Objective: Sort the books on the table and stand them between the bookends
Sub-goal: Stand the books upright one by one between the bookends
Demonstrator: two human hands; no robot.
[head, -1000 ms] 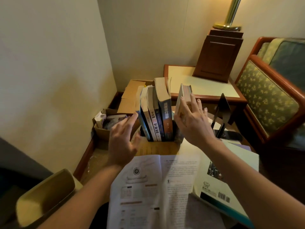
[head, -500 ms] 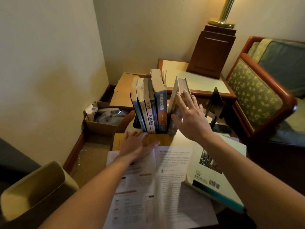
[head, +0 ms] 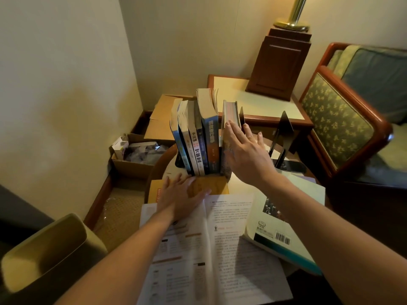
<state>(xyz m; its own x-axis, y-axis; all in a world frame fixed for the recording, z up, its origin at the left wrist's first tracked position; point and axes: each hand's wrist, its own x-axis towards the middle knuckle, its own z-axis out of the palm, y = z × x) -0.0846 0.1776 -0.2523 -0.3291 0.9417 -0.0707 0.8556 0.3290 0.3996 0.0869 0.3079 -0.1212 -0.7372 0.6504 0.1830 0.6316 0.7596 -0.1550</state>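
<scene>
Pressing the end book point(head: 230, 113) upright against the right side of the row point(head: 198, 139) with the right hand point(head: 244, 155), fingers straight and slightly apart; resting the left hand point(head: 182, 194), fingers spread, on a flat yellow book point(head: 214, 186) nearer. Probably risking a rightward topple on release, with the bookend point(head: 284, 128) standing apart.

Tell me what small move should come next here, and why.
Probably push the last book flush against the tall blue book. The right hand lies flat on its cover, fingers straight, and a slim gap shows between the two. The black bookend stands apart to the right, not bracing the row.
</scene>
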